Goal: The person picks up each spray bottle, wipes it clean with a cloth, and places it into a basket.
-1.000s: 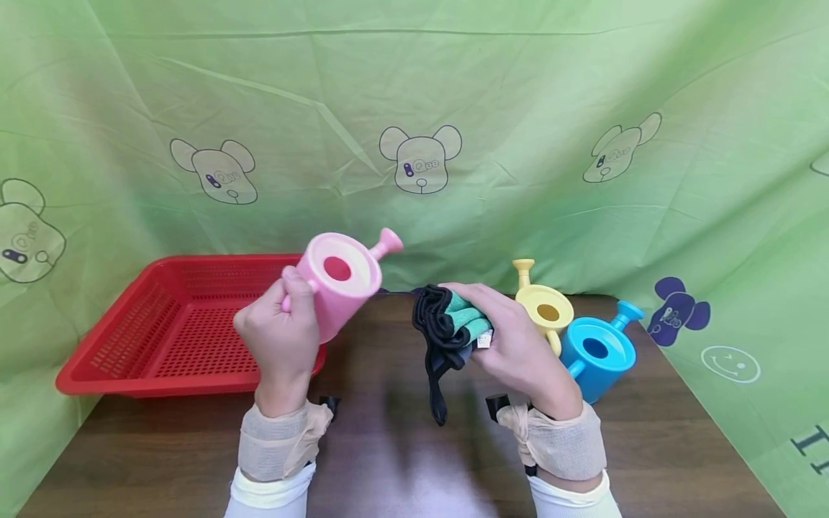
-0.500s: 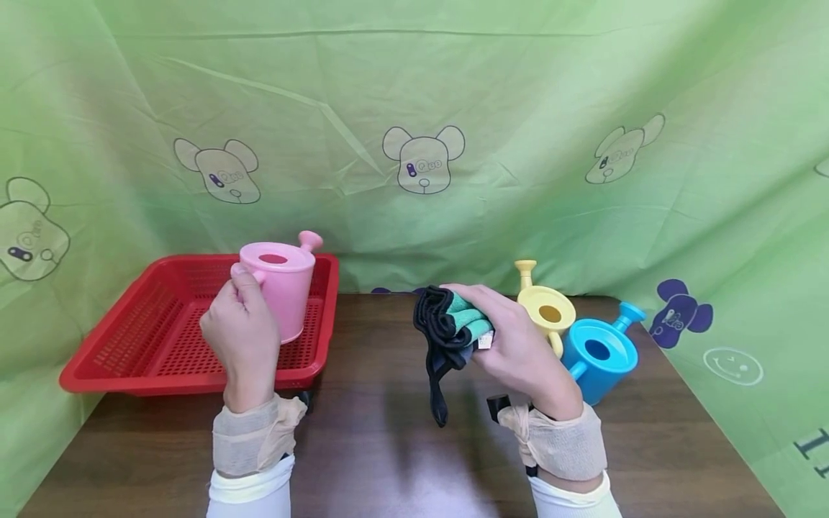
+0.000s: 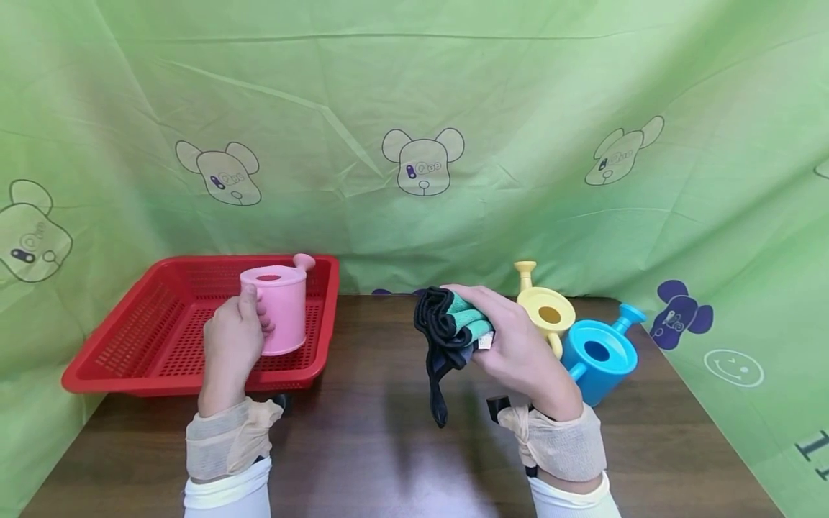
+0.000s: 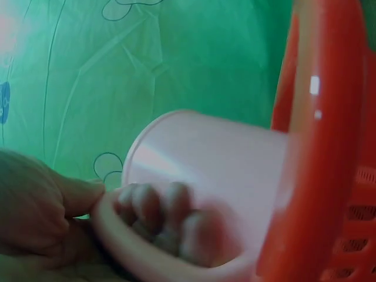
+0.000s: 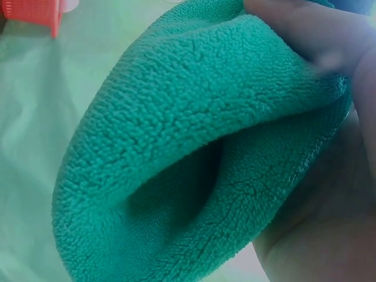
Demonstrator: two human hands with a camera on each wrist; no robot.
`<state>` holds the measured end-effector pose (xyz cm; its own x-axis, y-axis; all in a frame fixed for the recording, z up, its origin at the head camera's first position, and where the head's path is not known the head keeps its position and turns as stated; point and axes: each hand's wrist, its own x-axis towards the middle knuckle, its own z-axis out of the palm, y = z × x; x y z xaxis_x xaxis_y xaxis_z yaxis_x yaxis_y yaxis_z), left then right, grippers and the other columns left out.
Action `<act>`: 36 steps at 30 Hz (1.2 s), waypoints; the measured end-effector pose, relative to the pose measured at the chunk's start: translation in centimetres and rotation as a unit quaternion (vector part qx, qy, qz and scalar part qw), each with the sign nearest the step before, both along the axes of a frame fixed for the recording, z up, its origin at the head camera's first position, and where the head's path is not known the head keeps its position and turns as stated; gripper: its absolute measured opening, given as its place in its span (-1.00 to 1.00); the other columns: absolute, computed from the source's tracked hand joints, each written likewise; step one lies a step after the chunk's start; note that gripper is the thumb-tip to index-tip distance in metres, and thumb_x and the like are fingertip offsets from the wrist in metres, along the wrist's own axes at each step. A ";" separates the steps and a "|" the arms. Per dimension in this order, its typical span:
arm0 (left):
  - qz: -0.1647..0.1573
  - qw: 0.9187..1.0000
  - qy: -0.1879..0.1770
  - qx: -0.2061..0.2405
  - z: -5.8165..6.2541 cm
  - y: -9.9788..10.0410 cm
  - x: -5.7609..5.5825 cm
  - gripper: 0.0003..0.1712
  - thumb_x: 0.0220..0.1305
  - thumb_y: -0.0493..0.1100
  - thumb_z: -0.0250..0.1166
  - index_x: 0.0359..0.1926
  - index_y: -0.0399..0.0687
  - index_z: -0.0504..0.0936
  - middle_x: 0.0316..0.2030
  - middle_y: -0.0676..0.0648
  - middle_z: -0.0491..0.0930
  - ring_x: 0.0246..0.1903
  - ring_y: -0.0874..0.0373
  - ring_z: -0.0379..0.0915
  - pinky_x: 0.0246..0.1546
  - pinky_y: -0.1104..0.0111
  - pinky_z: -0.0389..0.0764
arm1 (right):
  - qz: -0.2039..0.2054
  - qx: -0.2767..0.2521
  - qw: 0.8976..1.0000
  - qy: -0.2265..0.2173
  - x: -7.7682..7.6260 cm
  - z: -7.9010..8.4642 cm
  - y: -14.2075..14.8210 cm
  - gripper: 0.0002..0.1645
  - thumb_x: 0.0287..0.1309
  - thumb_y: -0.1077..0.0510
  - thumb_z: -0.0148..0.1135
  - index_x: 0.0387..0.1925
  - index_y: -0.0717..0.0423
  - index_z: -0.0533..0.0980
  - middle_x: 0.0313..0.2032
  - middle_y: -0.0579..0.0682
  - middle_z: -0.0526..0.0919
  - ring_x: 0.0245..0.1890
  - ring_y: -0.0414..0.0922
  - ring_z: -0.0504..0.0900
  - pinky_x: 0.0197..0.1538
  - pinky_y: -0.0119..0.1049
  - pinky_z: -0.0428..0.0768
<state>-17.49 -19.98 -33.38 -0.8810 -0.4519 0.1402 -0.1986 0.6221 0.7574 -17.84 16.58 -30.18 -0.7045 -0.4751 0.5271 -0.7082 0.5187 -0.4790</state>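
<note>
Watering can [image 3: 285, 320] in pink, held by its handle [image 4: 120, 241] within a red basket's edges

The pink can is roughly upright at the right-hand end of the red basket [image 3: 162, 383], its lower part hidden behind the rim in the left wrist view. Whether its base touches the basket floor cannot be told. The person's left hand [image 3: 233, 334] has its grip closed round the handle, with fingers [image 4: 145, 205] passing through the loop and the thumb near the top of it.

The can looks like smooth, thin plastic: probably light, fairly stiff, a little slippery on the round wall, and unlikely to break if knocked. The handle loop seems the surest hold, since it keeps the wall from sliding; the slim spout [image 3: 303, 263], on the side away from the hand, looks a poorer place to lift from.

The right hand [image 3: 521, 334] holds a bunched cloth [image 3: 450, 324] above the wooden worktop [image 3: 388, 460], its grip filled by the folds. The cloth is green with a looped pile and black edging, and a dark end hangs down. It is likely soft, limp and easy to squeeze, best gathered in a thick bundle so no fold slips free.

Near the right hand stand a yellow can [image 3: 533, 303] and a blue can [image 3: 597, 374], close beside each other.
</note>
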 end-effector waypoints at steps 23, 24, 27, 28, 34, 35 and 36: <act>-0.190 0.960 -0.200 0.056 0.0 -2.4 1.1 -0.47 0.65 0.09 -0.04 -0.22 -0.20 0.66 -0.25 -0.15 0.69 -0.22 0.04 0.52 -0.19 0.29 0.48 | -0.001 0.004 1.000 -0.005 0.3 0.0 0.1 -0.20 0.09 0.40 0.41 0.36 -0.15 0.53 0.12 -0.13 0.71 0.09 -0.18 0.68 0.15 -0.15 0.65; -0.189 0.960 -0.200 0.040 0.1 -2.4 1.2 -0.48 0.64 0.08 -0.01 -0.28 -0.19 0.66 -0.31 -0.13 0.67 -0.26 0.05 0.49 -0.24 0.29 0.46 | 0.000 0.004 1.000 -0.004 0.3 0.0 0.1 -0.20 0.08 0.40 0.41 0.36 -0.15 0.53 0.12 -0.13 0.71 0.09 -0.19 0.68 0.15 -0.15 0.65; -0.181 0.961 -0.208 0.010 0.4 -2.6 1.3 -0.55 0.58 0.07 0.11 -0.33 -0.16 0.67 -0.41 -0.12 0.61 -0.35 0.05 0.42 -0.34 0.28 0.43 | 0.001 0.004 1.000 -0.004 0.3 0.0 0.1 -0.20 0.08 0.40 0.41 0.36 -0.15 0.53 0.11 -0.13 0.71 0.08 -0.19 0.68 0.15 -0.15 0.65; -0.177 0.962 -0.210 0.001 0.4 -2.6 1.4 -0.57 0.56 0.06 0.14 -0.32 -0.17 0.67 -0.41 -0.12 0.61 -0.36 0.06 0.42 -0.35 0.28 0.43 | 0.001 0.004 1.000 -0.004 0.3 0.0 0.1 -0.19 0.08 0.40 0.41 0.36 -0.15 0.53 0.11 -0.13 0.71 0.08 -0.19 0.68 0.14 -0.15 0.65; -0.163 0.962 -0.218 -0.018 0.8 -2.6 1.5 -0.62 0.52 0.02 0.19 -0.21 -0.22 0.69 -0.39 -0.13 0.65 -0.35 0.05 0.46 -0.37 0.29 0.44 | 0.003 0.004 1.000 -0.007 0.4 -0.1 0.1 -0.20 0.08 0.40 0.41 0.36 -0.15 0.53 0.11 -0.13 0.71 0.09 -0.18 0.68 0.15 -0.13 0.65; -0.162 0.962 -0.219 -0.019 0.8 -2.5 1.5 -0.63 0.51 0.02 0.19 -0.22 -0.22 0.69 -0.39 -0.13 0.66 -0.35 0.04 0.46 -0.37 0.30 0.44 | 0.003 0.005 1.000 -0.007 0.4 -0.1 0.1 -0.20 0.09 0.39 0.41 0.36 -0.15 0.53 0.12 -0.13 0.71 0.09 -0.18 0.68 0.15 -0.13 0.65; -0.161 0.962 -0.219 -0.021 0.8 -2.5 1.4 -0.63 0.51 0.01 0.19 -0.23 -0.21 0.70 -0.40 -0.13 0.66 -0.35 0.04 0.46 -0.37 0.29 0.44 | 0.003 0.006 1.000 -0.008 0.4 -0.1 0.1 -0.21 0.09 0.39 0.40 0.36 -0.15 0.53 0.12 -0.13 0.71 0.09 -0.18 0.68 0.16 -0.12 0.65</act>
<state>-16.06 -22.49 -32.57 -0.9533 -0.1476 -0.2636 -0.2844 0.7329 0.6181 -17.42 16.65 -30.23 -0.7098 -0.4850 0.5107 -0.7037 0.5201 -0.4840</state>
